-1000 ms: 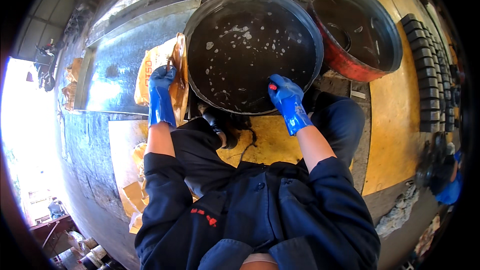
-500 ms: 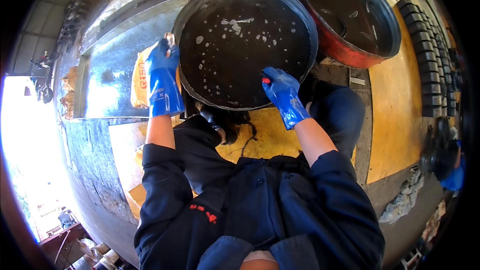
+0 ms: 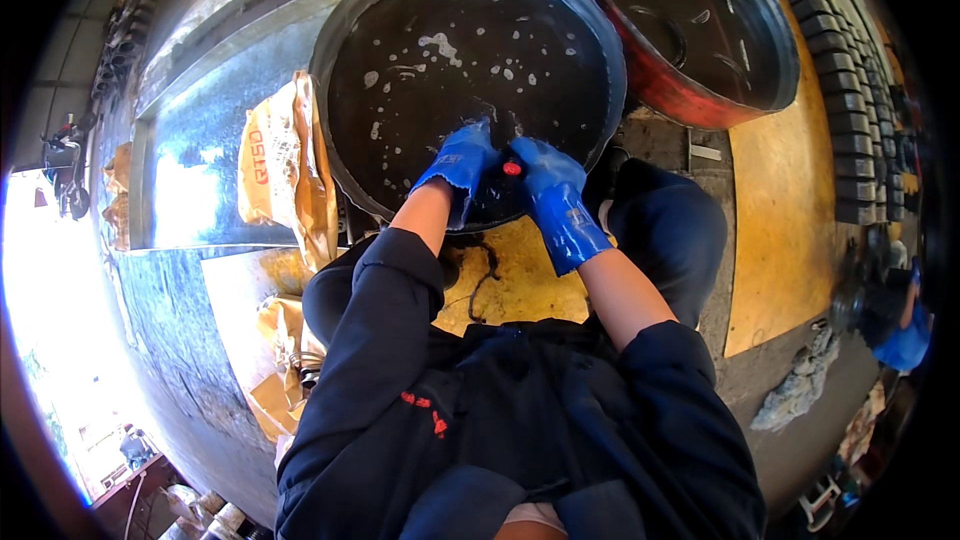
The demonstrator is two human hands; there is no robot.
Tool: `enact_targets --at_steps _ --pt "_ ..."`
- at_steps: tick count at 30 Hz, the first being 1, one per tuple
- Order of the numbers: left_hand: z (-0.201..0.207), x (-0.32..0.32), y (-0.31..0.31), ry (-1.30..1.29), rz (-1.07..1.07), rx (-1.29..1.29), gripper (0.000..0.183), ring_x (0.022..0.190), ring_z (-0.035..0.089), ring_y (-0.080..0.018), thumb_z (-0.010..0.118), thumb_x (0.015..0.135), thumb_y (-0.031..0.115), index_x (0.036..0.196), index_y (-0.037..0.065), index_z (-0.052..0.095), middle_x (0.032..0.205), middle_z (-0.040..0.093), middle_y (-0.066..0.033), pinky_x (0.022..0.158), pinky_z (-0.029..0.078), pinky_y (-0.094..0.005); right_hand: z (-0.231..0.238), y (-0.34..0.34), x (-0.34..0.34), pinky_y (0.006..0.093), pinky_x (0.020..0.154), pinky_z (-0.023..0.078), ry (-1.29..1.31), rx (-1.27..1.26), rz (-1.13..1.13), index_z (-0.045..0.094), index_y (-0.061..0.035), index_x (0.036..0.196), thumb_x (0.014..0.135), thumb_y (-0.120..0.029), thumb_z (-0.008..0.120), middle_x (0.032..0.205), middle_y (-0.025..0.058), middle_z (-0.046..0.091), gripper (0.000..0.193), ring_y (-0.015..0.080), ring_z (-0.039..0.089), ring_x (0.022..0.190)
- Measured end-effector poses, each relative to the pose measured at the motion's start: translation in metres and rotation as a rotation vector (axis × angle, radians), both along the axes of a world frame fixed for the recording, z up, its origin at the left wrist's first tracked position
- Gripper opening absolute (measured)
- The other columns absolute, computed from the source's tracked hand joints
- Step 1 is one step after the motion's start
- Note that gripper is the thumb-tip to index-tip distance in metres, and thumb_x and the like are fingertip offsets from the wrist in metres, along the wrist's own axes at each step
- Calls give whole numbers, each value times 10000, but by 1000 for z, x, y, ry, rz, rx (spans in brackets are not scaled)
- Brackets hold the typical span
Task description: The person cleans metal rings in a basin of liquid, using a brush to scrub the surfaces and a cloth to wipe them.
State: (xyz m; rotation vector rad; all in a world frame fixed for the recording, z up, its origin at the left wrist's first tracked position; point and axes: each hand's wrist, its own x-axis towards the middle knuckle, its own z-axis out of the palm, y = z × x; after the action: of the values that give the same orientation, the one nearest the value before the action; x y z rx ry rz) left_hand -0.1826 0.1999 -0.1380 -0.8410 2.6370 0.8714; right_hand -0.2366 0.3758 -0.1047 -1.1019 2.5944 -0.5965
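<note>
Both my hands, in blue rubber gloves, are together over the near part of a large round tub (image 3: 345,155) of dark liquid with patches of pale froth. My right hand (image 3: 550,175) is closed around a tool with a red handle end (image 3: 512,169); its far part is out of sight. My left hand (image 3: 464,158) is just to the left, fingers pointing away at the liquid's surface. It looks closed, but what it holds is hidden. Small ripples show in front of the fingertips.
Left of the tub, an orange and white paper bag (image 3: 275,155) stands beside a shiny metal tray (image 3: 185,175). A torn bag with metal parts (image 3: 290,350) lies nearer. A red-sided tub (image 3: 670,90) stands at the back right, beside stacked black blocks (image 3: 845,110). Another person (image 3: 900,335) is far right.
My left hand has moved right from beside the paper bag, with a small object in its fingers, into the tub next to my right hand. The right hand has shifted slightly left.
</note>
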Motion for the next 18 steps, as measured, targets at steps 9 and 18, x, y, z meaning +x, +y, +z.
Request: enact_targets --at_steps 9,18 --pt "-50 13 -24 -20 59 274 599 1297 672 -370 840 883 357 1400 87 704 1411 706 -194 1075 529 -441 6 -17 2 435 924 594 -72 145 6 728 -241 1224 930 -321 765 1181 83 771 306 334 745 1096" --pt "-48 43 -45 20 98 454 409 1089 757 -289 796 957 172 1342 57 715 1207 783 -137 955 597 -380 5 -13 -9 460 988 598 -131 311 -37 785 -178 1177 979 -320 631 1266 100 772 289 318 742 1187"
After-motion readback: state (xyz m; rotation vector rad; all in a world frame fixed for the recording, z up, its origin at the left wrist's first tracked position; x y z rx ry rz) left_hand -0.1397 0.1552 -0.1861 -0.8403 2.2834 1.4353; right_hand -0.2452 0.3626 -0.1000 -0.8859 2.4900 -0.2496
